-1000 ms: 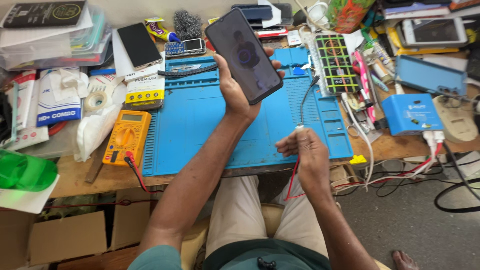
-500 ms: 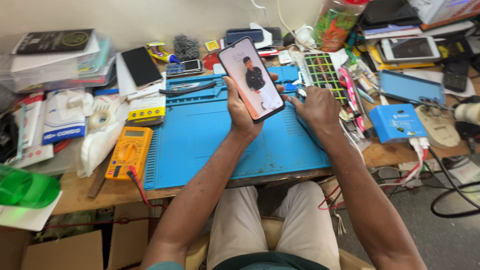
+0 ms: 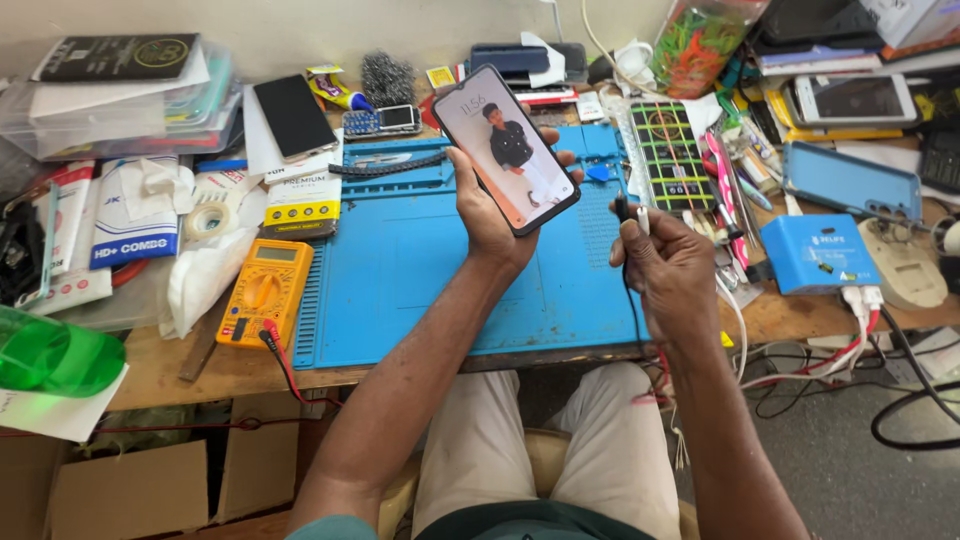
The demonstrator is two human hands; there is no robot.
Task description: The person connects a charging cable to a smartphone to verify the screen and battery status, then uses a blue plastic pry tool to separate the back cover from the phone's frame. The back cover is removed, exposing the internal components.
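My left hand [image 3: 492, 222] holds a black smartphone [image 3: 505, 148] upright above the blue work mat [image 3: 400, 270]; its screen is lit and shows a photo of a person. My right hand [image 3: 668, 268] is closed around the end of a thin dark cable [image 3: 622, 208], with the plug tip poking up just right of the phone's lower edge. The plug and the phone are apart. The cable drops from my fist down past the table edge toward my lap.
A yellow multimeter [image 3: 265, 290] lies left of the mat. A blue power box [image 3: 818, 252] and tangled cables sit at the right edge. Another dark phone [image 3: 293, 115], a small keypad phone [image 3: 384, 121], a tape roll [image 3: 210, 220] and stacked packages crowd the back and left.
The phone screen went from dark to lit. My right hand rose from the front edge of the mat, went to the phone's right, and now holds the cable end beside its lower edge.
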